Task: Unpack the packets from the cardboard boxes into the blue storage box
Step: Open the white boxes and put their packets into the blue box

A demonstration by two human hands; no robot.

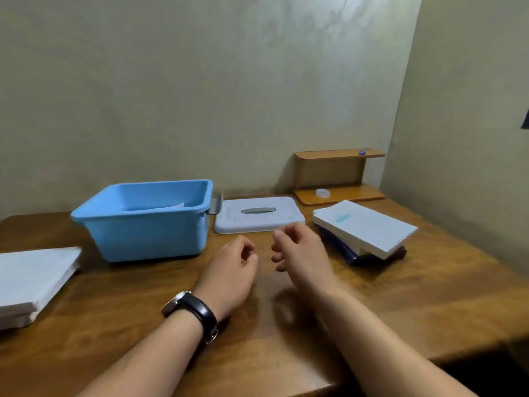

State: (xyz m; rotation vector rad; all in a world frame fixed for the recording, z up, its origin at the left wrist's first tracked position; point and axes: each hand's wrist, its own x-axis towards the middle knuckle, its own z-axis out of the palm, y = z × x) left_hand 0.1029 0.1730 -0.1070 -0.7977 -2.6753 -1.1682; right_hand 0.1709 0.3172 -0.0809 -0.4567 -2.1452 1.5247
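Task looks barely begun or between items, as a judgement: both hands are empty, no packet in either. Left hand [234,265], black-strapped wristwatch [197,313] on its wrist, hovers over the brown wooden worktop [400,296] near centre, fingers loosely curled, gripping nothing. Right hand [297,250] just beside it at 3 o'clock, fingers half-curled, also gripping nothing; the two hands are apart, not touching. Open light-blue plastic storage box [148,227] stands at 10 o'clock from the hands, lid off; inside, one pale flat sheet-like thing [160,207] shows near the bottom, cannot tell if it is a packet. The box is otherwise mostly unfilled as far as visible. Pale grey rectangular lid with a recessed handle [257,214] lies flat at 12 o'clock, just beside the box. Stack of flat white boxes over dark ones [363,224] at 2 o'clock, closed as far as can be told. Another flat white stack [31,279] at 9 o'clock, at the frame edge. Small wooden shelf stand [337,173] against the wall at 1 o'clock, with a clear tape roll [322,192] on its base. Left to do: nearly all unpacking.
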